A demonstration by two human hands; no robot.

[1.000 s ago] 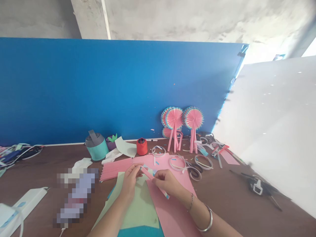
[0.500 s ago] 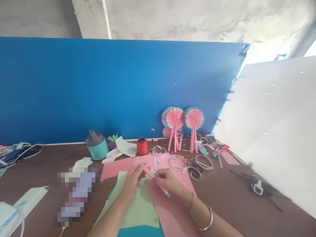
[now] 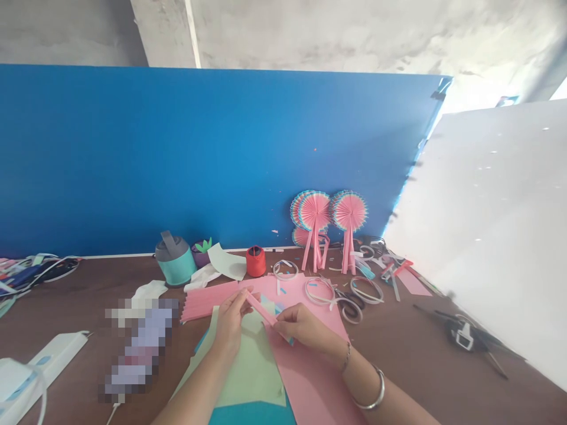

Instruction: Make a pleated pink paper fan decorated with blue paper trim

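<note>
Both my hands pinch a narrow, pleated pink paper strip (image 3: 262, 309) with a blue edge, held slantwise just above the table. My left hand (image 3: 230, 321) grips its upper left end; my right hand (image 3: 300, 326) grips the lower right end. Beneath them lie a pale green sheet (image 3: 252, 366) and a pink sheet (image 3: 310, 378) over a blue one (image 3: 252, 414). A pleated pink sheet (image 3: 206, 300) lies flat just beyond my left hand.
Finished pink paper fans (image 3: 328, 215) lean on the blue partition (image 3: 177, 159) at the back. Nearby sit a red thread spool (image 3: 256, 261), a teal speaker (image 3: 174, 262), tape rings (image 3: 319, 290), scissors (image 3: 352, 304), and a black tool (image 3: 465, 337) by the white board (image 3: 496, 224).
The strip's left end has risen a little and my right hand slid slightly down along it; the view shifted marginally.
</note>
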